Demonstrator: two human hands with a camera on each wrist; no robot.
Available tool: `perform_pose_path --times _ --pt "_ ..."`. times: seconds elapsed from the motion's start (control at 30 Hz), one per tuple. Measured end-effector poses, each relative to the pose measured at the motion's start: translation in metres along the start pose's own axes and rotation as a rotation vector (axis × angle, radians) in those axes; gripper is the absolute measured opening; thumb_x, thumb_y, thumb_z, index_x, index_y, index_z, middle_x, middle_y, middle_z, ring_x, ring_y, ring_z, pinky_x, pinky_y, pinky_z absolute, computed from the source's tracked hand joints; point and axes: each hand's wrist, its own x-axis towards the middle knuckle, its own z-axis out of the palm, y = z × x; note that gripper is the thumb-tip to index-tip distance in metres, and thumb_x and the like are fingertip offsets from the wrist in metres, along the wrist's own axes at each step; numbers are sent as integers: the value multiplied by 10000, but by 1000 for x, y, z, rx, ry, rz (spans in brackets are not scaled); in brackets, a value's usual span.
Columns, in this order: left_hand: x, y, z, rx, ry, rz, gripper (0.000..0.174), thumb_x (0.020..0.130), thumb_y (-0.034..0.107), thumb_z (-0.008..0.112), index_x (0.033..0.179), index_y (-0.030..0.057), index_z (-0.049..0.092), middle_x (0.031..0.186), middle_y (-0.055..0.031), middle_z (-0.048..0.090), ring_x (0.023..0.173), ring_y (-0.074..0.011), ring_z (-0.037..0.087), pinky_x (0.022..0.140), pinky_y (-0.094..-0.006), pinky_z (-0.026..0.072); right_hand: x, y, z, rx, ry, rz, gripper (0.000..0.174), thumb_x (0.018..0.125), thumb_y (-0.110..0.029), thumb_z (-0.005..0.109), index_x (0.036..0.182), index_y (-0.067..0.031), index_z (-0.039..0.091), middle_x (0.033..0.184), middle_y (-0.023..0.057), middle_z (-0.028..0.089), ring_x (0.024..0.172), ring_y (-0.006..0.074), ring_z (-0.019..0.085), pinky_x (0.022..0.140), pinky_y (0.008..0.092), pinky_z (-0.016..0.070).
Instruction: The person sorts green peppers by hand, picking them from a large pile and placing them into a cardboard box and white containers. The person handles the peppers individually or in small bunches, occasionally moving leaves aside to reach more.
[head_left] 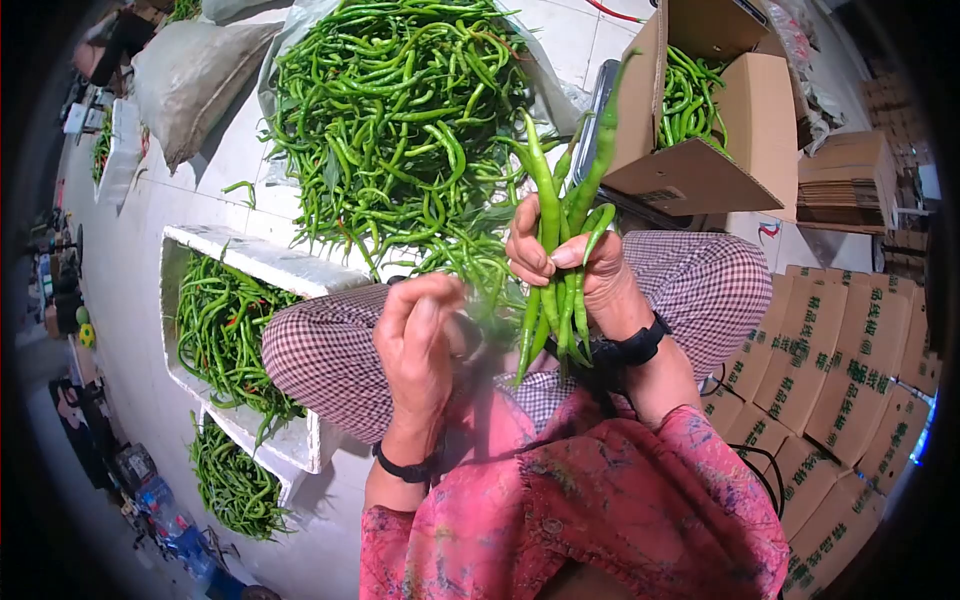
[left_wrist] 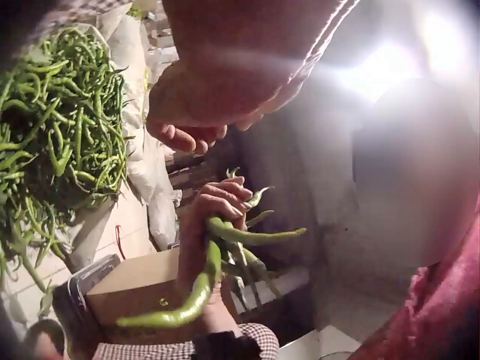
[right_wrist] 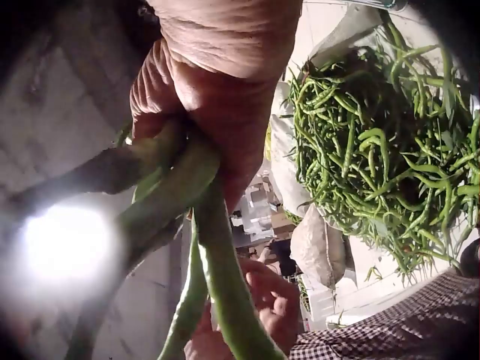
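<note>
My right hand [head_left: 605,275] grips a small bunch of long green chili peppers [head_left: 549,210], held upright above my lap. Stem ends and tips poke out above and below the fist. In the right wrist view, several of these peppers [right_wrist: 229,289] fan out close to the camera from under the right hand [right_wrist: 225,82]. To the left of the bunch, my left hand [head_left: 412,335] is raised with loosely bent fingers and nothing in it; its fingertips are blurred. Seen from the left wrist, the left hand [left_wrist: 202,105] hangs apart from the bunch.
A big heap of green chilies [head_left: 390,120] lies on sheeting ahead. White foam boxes [head_left: 300,265] of chilies stand at left, near a loose pile [head_left: 235,480]. At right are an open carton [head_left: 700,175] with chilies and flattened printed cartons [head_left: 820,360]. A full sack [head_left: 195,85] sits back left.
</note>
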Motion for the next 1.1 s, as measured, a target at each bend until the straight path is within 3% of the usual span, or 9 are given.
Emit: perform_pose_path --times 0.2,0.4,0.63,0.73,0.8,0.83,0.9,0.97,1.1 --pt "40 22 38 65 25 -99 390 883 155 627 1217 -30 549 1127 -136 610 1047 -180 575 948 -311 429 -1 3 -9 18 -111 187 555 700 -82 718 1205 46 526 943 144 623 763 182 585 696 268 456" --pt "66 8 46 -74 -38 -149 268 908 173 626 1103 -9 605 886 -49 629 739 -80 563 676 -224 472 -2 10 0 -9 -73 223 554 689 -123 722 1180 61 544 918 150 620 769 170 587 639 259 455" --pt "81 -12 32 -268 72 -95 254 936 180 591 1098 -16 602 856 -35 617 745 -102 582 695 -230 503 6 16 -11 146 -48 173 675 749 -83 663 1350 48 387 976 124 603 748 142 597 695 265 489" --pt "78 -17 32 -201 81 -146 492 898 236 638 1264 -38 458 1026 -97 587 774 -135 596 708 -245 514 5 17 -4 71 101 142 685 719 -117 670 1318 72 400 906 124 561 688 134 518 630 269 422" --pt "64 -7 35 -153 -21 -378 760 851 261 673 1396 -55 247 1202 -163 509 894 -175 590 797 -288 512 3 17 -9 65 106 93 624 759 -68 631 1333 39 411 1027 148 599 827 190 614 773 308 522" --pt "56 -14 40 -98 -43 -329 654 867 229 643 1372 -15 308 1058 -119 574 709 -149 548 587 -261 481 5 17 -12 67 111 91 624 759 -68 631 1333 39 411 1027 148 599 827 190 614 773 308 522" --pt "38 -19 43 65 -135 -297 696 856 237 660 1389 -12 289 1087 -109 573 809 -137 572 629 -252 493 10 17 -16 78 5 60 614 767 -51 601 1345 27 407 1118 163 580 936 216 605 814 325 522" --pt "21 -29 47 -46 -163 -297 702 845 226 680 1388 -18 308 1105 -102 578 942 -136 579 689 -246 506 10 14 -15 37 82 63 642 770 -35 576 1371 41 364 1292 175 502 1163 239 527 952 327 478" --pt "20 -25 26 -9 -236 -595 537 869 160 655 1318 -26 428 1005 -100 623 818 -134 632 652 -242 530 13 13 -16 53 61 64 740 735 20 568 1409 75 269 1410 239 378 1309 305 411 1118 382 335"
